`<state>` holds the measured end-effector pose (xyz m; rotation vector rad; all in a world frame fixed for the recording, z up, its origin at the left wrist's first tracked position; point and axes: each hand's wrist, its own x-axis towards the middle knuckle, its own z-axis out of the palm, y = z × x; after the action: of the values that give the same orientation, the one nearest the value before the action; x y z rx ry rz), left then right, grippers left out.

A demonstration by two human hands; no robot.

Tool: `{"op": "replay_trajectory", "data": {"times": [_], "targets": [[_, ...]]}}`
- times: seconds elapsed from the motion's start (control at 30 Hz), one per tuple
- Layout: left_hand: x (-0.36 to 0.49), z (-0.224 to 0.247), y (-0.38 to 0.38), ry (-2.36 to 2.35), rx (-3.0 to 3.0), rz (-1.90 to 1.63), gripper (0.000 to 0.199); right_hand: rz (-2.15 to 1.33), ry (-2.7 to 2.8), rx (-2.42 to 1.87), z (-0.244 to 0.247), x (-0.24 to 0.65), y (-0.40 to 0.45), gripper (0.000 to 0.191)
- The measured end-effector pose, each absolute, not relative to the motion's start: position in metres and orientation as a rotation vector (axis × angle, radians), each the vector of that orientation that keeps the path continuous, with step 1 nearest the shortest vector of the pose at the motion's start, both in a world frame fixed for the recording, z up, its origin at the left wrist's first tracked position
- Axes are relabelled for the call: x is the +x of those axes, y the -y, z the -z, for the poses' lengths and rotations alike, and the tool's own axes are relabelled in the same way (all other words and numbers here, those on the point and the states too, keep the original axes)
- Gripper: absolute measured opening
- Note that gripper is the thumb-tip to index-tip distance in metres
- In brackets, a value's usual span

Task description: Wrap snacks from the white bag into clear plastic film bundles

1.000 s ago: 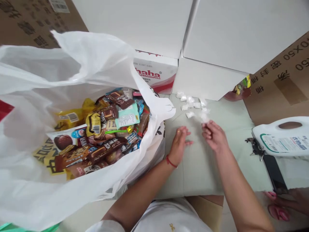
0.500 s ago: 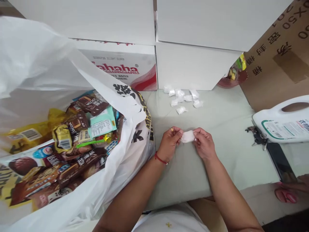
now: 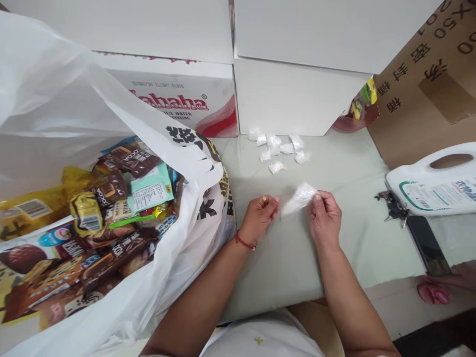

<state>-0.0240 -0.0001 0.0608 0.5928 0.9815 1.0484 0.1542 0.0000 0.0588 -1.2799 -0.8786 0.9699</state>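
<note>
My right hand (image 3: 325,215) pinches one corner of a thin, translucent white plastic bag (image 3: 299,198) between thumb and fingers. The bag hangs loosely spread, slanting down toward the left, slightly blurred. My left hand (image 3: 258,215), wearing a red string bracelet (image 3: 244,242), is just left of the bag's lower end. Its thumb and fingers are pressed together, apart from the bag, with nothing visible in them. Beyond both hands, several small folded bundles of white plastic (image 3: 277,167) lie in a loose group on the pale green cloth (image 3: 253,183).
At left stands a large white plastic bag (image 3: 186,218) full of wrapped snacks (image 3: 115,198). White boxes (image 3: 282,96) and a red-marked carton (image 3: 219,104) line the back. To the right are a white jug (image 3: 439,181), keys (image 3: 394,206), a phone (image 3: 427,245) and a brown carton (image 3: 409,119).
The small white plastic, earlier stretched compactly between both hands, is now opened out larger. My left hand has let go of it, and my right hand has moved slightly right with it.
</note>
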Motion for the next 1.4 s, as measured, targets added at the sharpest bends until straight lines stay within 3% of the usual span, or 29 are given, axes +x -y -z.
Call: {"op": "replay_trajectory", "data": {"times": [0.1,0.2,0.33,0.5,0.67,0.8,0.9,1.03,1.2,1.4], "targets": [[-0.028,-0.061,0.0,-0.952,0.557,-1.112,0.055,-0.847,0.863,-1.291,-0.061,0.161,-0.002,0.028],[-0.024,-0.061,0.004,-0.951,0.704,-1.264,0.047,-0.955,0.876,-1.315,-0.063,0.158,0.001,0.029],[-0.017,-0.061,0.007,-0.947,0.72,-1.121,0.077,-1.101,0.904,-1.374,-0.064,0.146,0.009,0.028],[-0.032,-0.066,0.0,-0.799,0.354,-1.123,0.036,-1.073,1.013,-1.419,-0.063,0.156,0.006,0.027],[-0.045,-0.074,-0.008,-0.622,0.041,-1.279,0.007,-1.396,1.131,-1.415,-0.071,0.171,0.003,0.034],[-0.04,-0.079,-0.006,-0.611,0.14,-1.428,0.018,-1.62,0.991,-1.328,-0.076,0.172,0.002,0.039],[-0.03,-0.076,0.002,-0.795,0.395,-1.438,0.025,-1.499,0.841,-1.281,-0.073,0.166,0.0,0.039],[-0.016,-0.067,0.011,-1.026,0.712,-1.178,0.054,-1.255,0.962,-1.328,-0.065,0.152,0.006,0.033],[-0.012,-0.063,0.005,-1.009,0.735,-1.151,0.046,-1.18,1.347,-1.35,-0.061,0.145,0.017,0.024],[-0.028,-0.066,-0.001,-0.829,0.319,-1.127,0.044,-1.173,1.131,-1.308,-0.059,0.161,0.009,0.029]]}}
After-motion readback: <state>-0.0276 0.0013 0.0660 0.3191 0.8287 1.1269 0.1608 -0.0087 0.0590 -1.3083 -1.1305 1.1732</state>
